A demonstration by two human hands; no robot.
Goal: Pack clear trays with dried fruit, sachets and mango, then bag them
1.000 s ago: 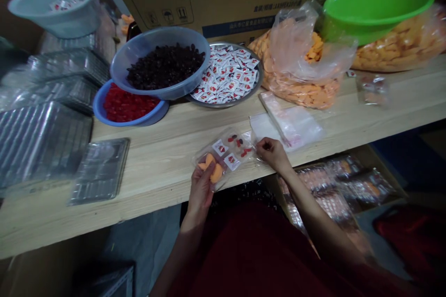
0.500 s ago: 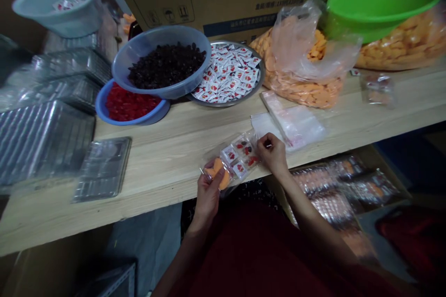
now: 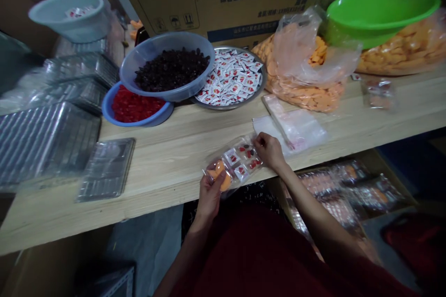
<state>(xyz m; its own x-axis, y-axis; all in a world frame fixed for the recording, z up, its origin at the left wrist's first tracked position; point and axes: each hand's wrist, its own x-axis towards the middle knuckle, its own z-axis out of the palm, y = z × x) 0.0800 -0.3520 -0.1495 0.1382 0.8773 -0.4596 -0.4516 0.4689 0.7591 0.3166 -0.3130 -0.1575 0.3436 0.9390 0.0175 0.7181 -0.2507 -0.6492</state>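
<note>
A clear plastic snack tray (image 3: 237,163) filled with orange pieces, small white-and-red packets and red and dark candies lies at the front edge of the wooden bench (image 3: 167,158). My left hand (image 3: 211,192) grips its near end, by the orange pieces. My right hand (image 3: 268,151) pinches its far end, where a clear bag seems to wrap it. Just behind lies a pile of clear plastic bags (image 3: 291,125).
At the back stand a bowl of dark dried fruit (image 3: 169,67), a blue bowl of red candies (image 3: 134,106), a metal dish of white packets (image 3: 232,79), bags of orange snacks (image 3: 306,79) and a green basin (image 3: 378,11). Empty clear trays (image 3: 106,169) lie left. A box of packed trays (image 3: 348,190) sits under the bench.
Both hands have kept hold of the filled tray and turned it slightly, drawing it a little nearer the bench edge. The camera has shifted slightly.
</note>
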